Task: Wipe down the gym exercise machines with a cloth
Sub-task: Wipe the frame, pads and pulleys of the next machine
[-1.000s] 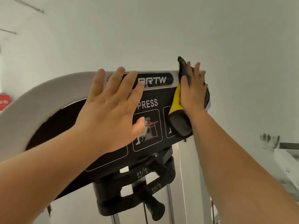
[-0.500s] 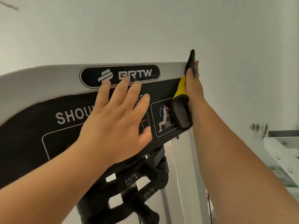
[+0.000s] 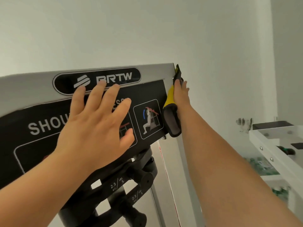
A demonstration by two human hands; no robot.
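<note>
The yellow-and-grey fabric cloth [image 3: 171, 110] lies flat against the right edge of the machine's black-and-silver instruction panel [image 3: 147, 90]. The right hand [image 3: 181, 95] pins it there with fingers running straight up the cloth (the thumb is hidden), probably so the palm can drag it along that edge. The left hand [image 3: 95, 123] rests spread and flat on the panel face, holding nothing, likely as a brace. There is one cloth, two hands and one panel. Below the panel are two black add-on weights [image 3: 142, 177] marked 2.3 kg.
</note>
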